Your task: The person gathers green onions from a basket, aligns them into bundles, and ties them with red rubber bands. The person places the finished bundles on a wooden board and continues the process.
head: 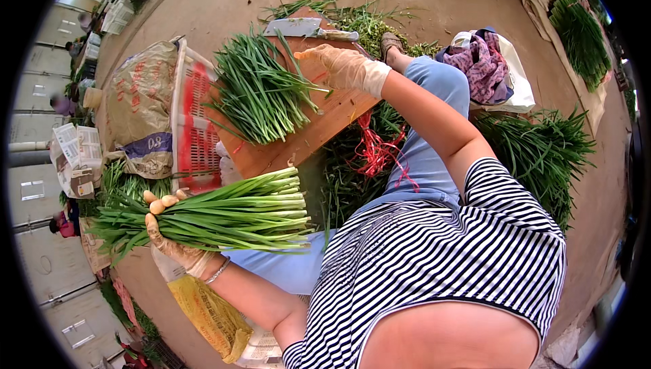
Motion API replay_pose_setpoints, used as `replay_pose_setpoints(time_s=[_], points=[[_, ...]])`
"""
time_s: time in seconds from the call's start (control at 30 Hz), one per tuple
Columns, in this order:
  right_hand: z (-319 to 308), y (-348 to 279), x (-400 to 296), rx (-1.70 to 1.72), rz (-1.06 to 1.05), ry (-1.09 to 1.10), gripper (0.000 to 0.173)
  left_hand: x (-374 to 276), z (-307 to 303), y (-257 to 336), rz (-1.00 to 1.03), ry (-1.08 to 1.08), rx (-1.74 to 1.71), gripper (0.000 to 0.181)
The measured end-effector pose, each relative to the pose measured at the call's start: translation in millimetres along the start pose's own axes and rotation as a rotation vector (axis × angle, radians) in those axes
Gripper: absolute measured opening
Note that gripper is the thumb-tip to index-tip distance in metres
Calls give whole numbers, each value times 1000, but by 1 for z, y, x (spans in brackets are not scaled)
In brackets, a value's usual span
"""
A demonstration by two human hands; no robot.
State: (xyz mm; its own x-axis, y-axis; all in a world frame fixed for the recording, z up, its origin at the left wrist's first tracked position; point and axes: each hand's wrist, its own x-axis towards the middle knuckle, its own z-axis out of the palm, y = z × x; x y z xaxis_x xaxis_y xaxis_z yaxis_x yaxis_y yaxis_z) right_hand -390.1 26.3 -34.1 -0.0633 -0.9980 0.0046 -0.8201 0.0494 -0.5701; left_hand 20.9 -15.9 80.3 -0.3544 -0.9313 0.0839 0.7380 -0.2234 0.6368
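My left hand (pixel 173 234), in a thin translucent glove with a bracelet at the wrist, grips a thick bunch of garlic chives (pixel 244 214) by its leafy part; the pale stem ends point right. Over the wooden board (pixel 325 117) is my right hand (pixel 338 66), also gloved, its fingers extended and holding nothing visible. Beside it a looser pile of chives (pixel 262 89) lies on the board. A wide-bladed knife (pixel 300 27) rests near the board's far end, its handle pointing right.
Red plastic ties (pixel 376 150) hang by my knee over more greens. A red and white crate (pixel 196 119) and a woven sack (pixel 142 109) stand left. Trimmings (pixel 366 25) litter the floor beyond the board. To the right are a white bag with patterned cloth (pixel 480 71) and a chive heap (pixel 539 150).
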Motion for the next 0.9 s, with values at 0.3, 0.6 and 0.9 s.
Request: replay_pose_setpoints(time_s=[0.3, 0.6, 0.9], points=[[91, 5, -9, 131, 35, 134, 50, -6, -75, 4, -16, 208, -10, 30], [50, -83, -17, 141, -132, 172, 40, 3, -94, -9, 45, 537, -130, 16], [22, -190, -74, -424, -697, 464, 21, 7, -100, -26, 159, 675, -126, 16]])
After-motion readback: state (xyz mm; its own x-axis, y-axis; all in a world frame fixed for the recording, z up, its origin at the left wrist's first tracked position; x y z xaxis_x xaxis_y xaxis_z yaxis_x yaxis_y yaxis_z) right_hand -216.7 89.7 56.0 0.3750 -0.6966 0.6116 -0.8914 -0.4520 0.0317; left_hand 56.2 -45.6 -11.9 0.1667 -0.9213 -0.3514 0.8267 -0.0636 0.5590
